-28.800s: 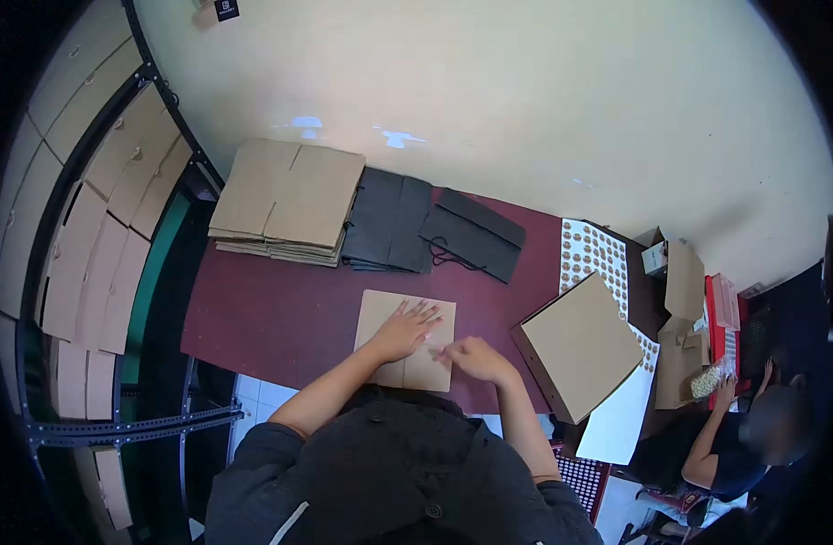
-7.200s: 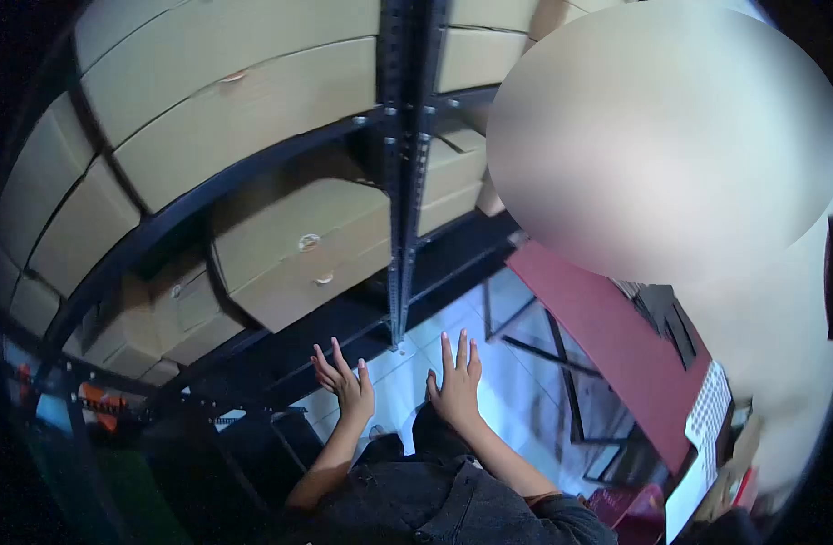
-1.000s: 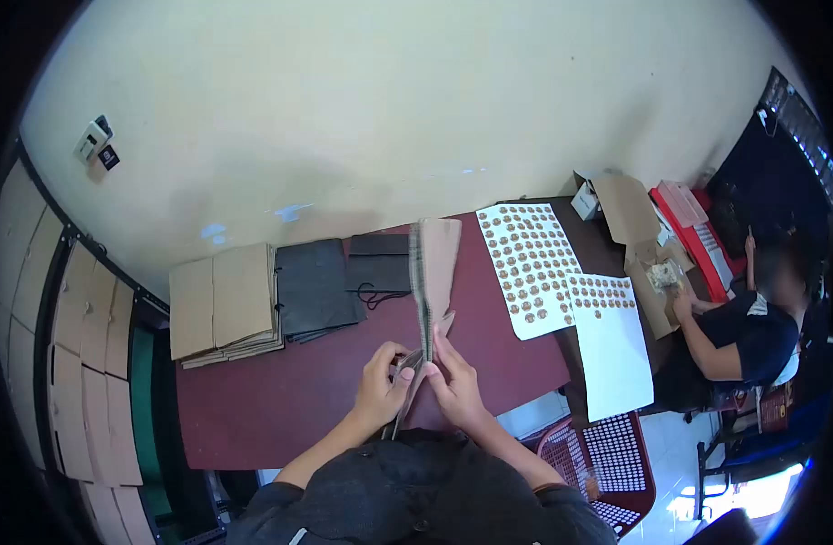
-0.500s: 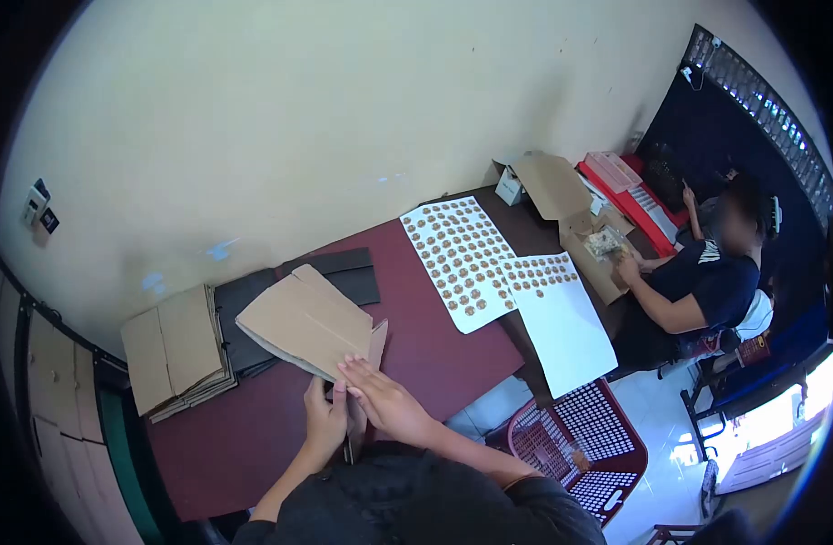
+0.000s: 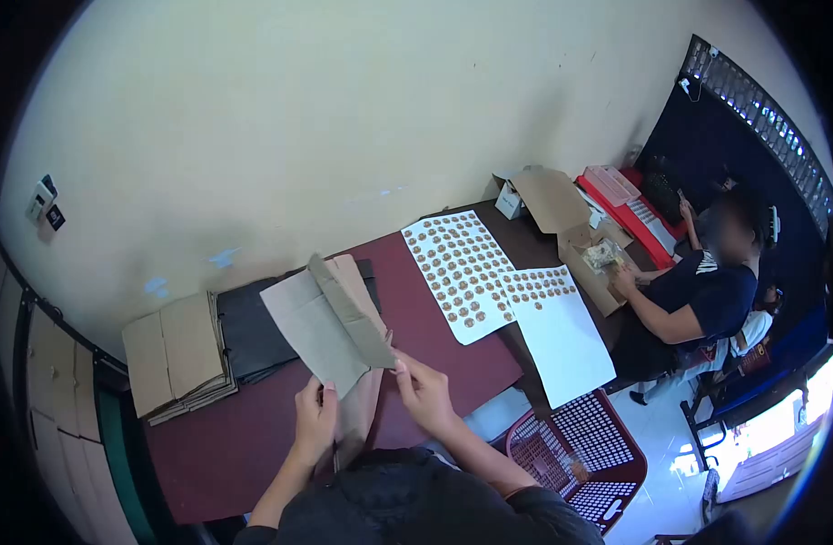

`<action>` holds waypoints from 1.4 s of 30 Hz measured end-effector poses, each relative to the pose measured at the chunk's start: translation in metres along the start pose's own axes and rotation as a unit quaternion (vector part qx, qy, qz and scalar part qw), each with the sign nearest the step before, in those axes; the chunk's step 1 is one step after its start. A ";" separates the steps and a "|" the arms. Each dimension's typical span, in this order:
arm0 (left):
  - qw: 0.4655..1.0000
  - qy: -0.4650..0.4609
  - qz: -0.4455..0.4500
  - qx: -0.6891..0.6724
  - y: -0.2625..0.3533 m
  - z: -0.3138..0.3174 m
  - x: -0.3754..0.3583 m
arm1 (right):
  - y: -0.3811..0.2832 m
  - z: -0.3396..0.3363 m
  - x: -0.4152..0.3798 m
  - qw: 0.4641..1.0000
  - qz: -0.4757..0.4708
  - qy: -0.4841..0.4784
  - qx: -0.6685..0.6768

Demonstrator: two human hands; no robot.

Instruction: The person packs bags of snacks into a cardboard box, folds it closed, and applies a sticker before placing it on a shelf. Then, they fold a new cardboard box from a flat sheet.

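A brown cardboard box [image 5: 309,313], partly folded with its flaps standing apart, is tilted up in front of my body. My left hand [image 5: 315,422] pinches its lower left edge, thumb up. With fingers closed, my right hand [image 5: 425,391] grips the corner of a flap on the right side. The box's lower end reaches down toward my dark shirt, where part of it is hidden. Behind it on the table lie black flat folded pieces [image 5: 253,341], and to their left is a stack of flat brown cardboard [image 5: 180,350].
White sheets of round brown stickers [image 5: 462,318] overlap on the maroon table [image 5: 226,454]. A dark red perforated basket [image 5: 630,445] stands below the table's right end. At right, a seated person [image 5: 707,300] handles small packets in an open cardboard carton [image 5: 584,263].
The cardboard has opened out from a flatter fold, its flaps now spread. My right hand has moved right, from the lower middle onto the right flap; my left hand has shifted slightly left.
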State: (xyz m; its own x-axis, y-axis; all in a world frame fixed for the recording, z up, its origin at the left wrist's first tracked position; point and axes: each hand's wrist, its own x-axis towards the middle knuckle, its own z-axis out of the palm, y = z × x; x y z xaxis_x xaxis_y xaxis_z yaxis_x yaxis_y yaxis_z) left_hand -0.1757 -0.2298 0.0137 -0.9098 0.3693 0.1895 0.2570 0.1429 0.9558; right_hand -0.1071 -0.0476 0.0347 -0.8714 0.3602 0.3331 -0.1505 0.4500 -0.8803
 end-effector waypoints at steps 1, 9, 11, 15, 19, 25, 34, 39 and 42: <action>0.999 -0.013 -0.037 0.010 -0.004 -0.005 0.002 | 0.000 -0.002 0.002 1.000 0.020 0.014 0.002; 0.977 -0.058 -0.119 -0.165 -0.006 -0.002 0.012 | -0.011 0.010 -0.001 0.983 -0.069 -0.170 -0.028; 0.981 -0.033 -0.089 -0.166 -0.005 0.001 0.013 | -0.002 0.024 -0.011 0.971 -0.073 -0.221 -0.054; 0.988 0.003 -0.035 -0.151 -0.011 0.001 0.011 | -0.005 0.034 -0.014 0.964 -0.087 -0.246 -0.047; 0.989 0.000 -0.040 -0.143 -0.008 -0.001 0.010 | -0.009 0.037 -0.016 0.967 -0.065 -0.246 -0.026; 0.996 0.021 -0.020 -0.079 -0.004 -0.005 0.013 | -0.006 0.034 -0.008 0.958 -0.070 -0.277 -0.007; 0.996 0.047 0.028 0.067 0.002 0.006 0.012 | -0.001 0.049 -0.008 0.974 -0.041 -0.224 0.020; 0.991 0.064 0.060 0.100 0.005 0.007 0.016 | 0.003 0.048 -0.002 0.985 -0.084 -0.152 -0.010; 0.986 0.065 0.072 0.136 0.020 0.005 0.017 | -0.002 0.037 0.009 0.986 -0.095 -0.136 -0.021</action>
State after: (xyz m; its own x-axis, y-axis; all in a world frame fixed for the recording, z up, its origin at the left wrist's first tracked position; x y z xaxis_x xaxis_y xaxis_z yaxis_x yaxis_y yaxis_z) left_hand -0.1844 -0.2161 0.0351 -0.8867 0.2853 0.3638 0.4490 0.3441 0.8246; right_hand -0.1314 -0.0755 0.0274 -0.9234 0.0359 0.3822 -0.3086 0.5229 -0.7946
